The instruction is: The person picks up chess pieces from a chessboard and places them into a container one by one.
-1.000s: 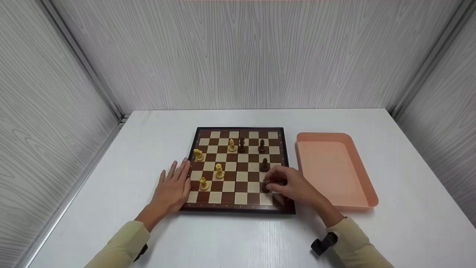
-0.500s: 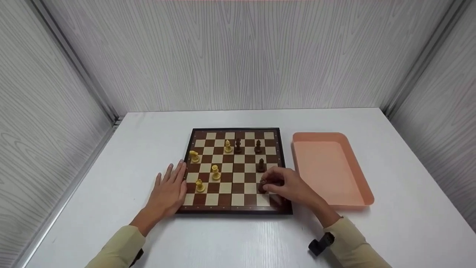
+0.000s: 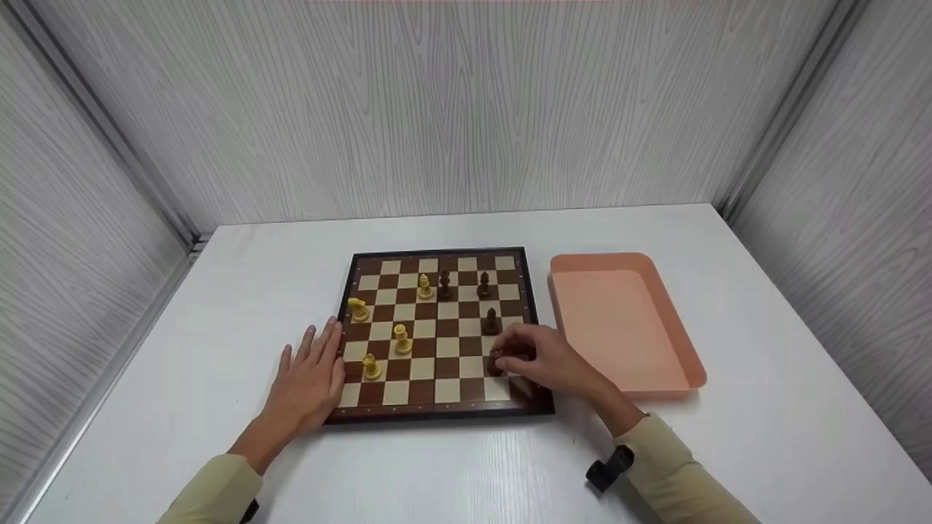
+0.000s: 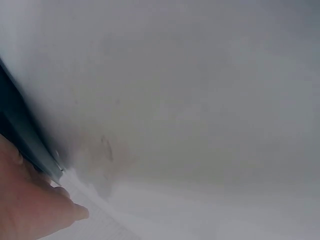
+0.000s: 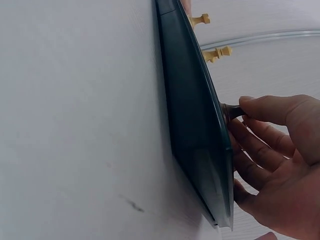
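Observation:
My right hand (image 3: 545,358) pinches a dark chess piece (image 3: 495,363) that stands upright near the front right of the chessboard (image 3: 448,390). In the right wrist view, thumb and fingers are at the top of this chess piece (image 5: 233,111), and its base meets the board. Its exact kind is hidden by the fingers. My left hand (image 3: 306,384) lies flat along the board's left edge, fingers straight. Dark pieces stand behind the pinched one, among them a dark bishop (image 3: 484,286). Pale yellow pieces stand on the left half, including a knight (image 3: 358,311) and a rook (image 3: 402,340).
A shallow pink tray (image 3: 673,331) lies just right of the board on the white table (image 3: 466,473). Wood-grain panels (image 3: 466,109) rise behind the table and at both sides.
The head view has shifted, so board, tray and hands appear farther left. Against the board, both hands keep their places, and the right still pinches the same dark chess piece.

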Available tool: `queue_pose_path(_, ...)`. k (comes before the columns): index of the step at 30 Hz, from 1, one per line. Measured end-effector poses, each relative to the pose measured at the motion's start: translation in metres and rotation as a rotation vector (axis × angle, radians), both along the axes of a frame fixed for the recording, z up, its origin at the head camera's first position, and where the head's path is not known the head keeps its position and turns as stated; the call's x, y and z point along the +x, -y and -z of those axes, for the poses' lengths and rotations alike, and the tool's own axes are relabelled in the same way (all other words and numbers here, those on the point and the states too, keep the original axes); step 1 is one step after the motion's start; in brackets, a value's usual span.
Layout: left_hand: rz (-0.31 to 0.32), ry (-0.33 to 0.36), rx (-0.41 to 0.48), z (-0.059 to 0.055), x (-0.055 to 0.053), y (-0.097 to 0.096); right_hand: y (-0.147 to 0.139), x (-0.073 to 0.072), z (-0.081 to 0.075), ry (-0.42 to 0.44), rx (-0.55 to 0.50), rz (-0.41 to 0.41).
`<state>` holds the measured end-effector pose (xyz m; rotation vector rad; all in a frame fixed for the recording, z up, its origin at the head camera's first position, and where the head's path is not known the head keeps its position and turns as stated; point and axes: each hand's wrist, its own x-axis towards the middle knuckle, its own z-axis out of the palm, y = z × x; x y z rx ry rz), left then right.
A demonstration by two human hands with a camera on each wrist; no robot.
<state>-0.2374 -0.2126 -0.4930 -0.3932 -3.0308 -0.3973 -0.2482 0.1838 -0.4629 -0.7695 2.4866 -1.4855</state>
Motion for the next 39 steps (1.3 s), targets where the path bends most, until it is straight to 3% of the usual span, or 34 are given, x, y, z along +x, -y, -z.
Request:
queue_pose_path(8,-0.006,0.002,-0.003,0.001,0.003,0.006,0.005,0.0,-0.004,-0.016,-0.034,0.032)
queue_pose_path(15,0.014,-0.02,-0.027,-0.006,0.0,0.01,0.001,-0.002,-0.019,-0.069,-0.123,0.064)
queue_pose_path(30,0.024,-0.027,-0.025,-0.005,-0.002,0.002,-0.034,-0.001,-0.041,-0.103,-0.224,0.182)
queue_pose_path(39,0.02,-0.024,-0.003,-0.002,-0.001,0.0,-0.056,-0.004,-0.053,-0.129,-0.281,0.195)
